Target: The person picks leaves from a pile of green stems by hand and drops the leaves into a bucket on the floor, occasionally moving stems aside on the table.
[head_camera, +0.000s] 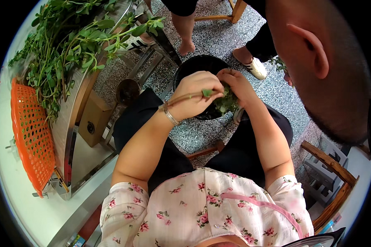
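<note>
My left hand [196, 91] pinches a reddish-green plant stem [183, 99], which trails back over the wrist and its bangle. Close against it, my right hand [240, 85] holds a small bunch of leafy purslane-like greens [225, 104], its fingertips near those of the left. Both hands are above a round black bucket or bin [185, 66], between my knees; it seems to have a dark plastic lining. The hands and greens hide much of its inside.
A heap of the same greens [65, 40] overhangs the table at left, beside an orange perforated plastic basket [34, 132]. A cardboard box [94, 119] stands below. Another person's head [330, 61] leans in at right. A wooden frame [334, 163] is at lower right.
</note>
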Tool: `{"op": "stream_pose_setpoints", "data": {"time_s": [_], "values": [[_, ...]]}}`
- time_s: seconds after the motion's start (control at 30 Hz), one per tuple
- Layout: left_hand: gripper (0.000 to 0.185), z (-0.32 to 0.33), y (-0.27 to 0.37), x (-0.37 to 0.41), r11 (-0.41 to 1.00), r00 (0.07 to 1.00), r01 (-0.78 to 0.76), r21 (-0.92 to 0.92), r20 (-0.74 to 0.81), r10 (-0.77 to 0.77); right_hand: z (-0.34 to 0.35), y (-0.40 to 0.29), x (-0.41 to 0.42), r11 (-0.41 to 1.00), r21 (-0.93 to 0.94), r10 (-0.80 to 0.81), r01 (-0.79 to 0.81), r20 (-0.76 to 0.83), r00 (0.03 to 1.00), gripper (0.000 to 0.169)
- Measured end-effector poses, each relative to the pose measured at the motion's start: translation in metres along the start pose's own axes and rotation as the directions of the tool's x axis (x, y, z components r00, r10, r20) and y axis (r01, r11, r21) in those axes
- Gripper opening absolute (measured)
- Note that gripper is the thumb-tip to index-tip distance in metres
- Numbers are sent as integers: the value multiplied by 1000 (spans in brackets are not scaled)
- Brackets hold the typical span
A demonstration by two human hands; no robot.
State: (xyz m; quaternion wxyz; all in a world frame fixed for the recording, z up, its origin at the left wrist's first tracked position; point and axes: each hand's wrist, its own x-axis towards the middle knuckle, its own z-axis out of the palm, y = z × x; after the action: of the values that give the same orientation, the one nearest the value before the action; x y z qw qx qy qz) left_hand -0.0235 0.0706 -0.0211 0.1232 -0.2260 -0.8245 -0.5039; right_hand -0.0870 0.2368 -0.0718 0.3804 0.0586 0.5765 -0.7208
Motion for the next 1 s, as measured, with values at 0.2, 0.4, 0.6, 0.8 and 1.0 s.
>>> {"op": "stream_pose_setpoints", "data": {"time_s": [0.2,0.4,0.6,0.8,1.0], "values": [[18,-10,-33,-13,743,720,661,102,191,-667,-21,-34,-9,995,101,-20,1,196,980,19],[25,-2,-33,-24,732,706,569,375,234,-669,-25,-43,-18,965,261,-72,-11,306,949,16],[24,2,-36,-19,677,764,638,-367,407,-500,-24,-33,-17,926,377,-96,-28,305,947,17],[25,-11,-20,-13,278,723,685,-673,580,-377,-20,-28,-13,917,400,-121,-13,310,943,18],[18,-25,-17,-17,154,757,634,-758,567,-324,-15,-17,4,919,383,-96,-96,454,886,17]]}}
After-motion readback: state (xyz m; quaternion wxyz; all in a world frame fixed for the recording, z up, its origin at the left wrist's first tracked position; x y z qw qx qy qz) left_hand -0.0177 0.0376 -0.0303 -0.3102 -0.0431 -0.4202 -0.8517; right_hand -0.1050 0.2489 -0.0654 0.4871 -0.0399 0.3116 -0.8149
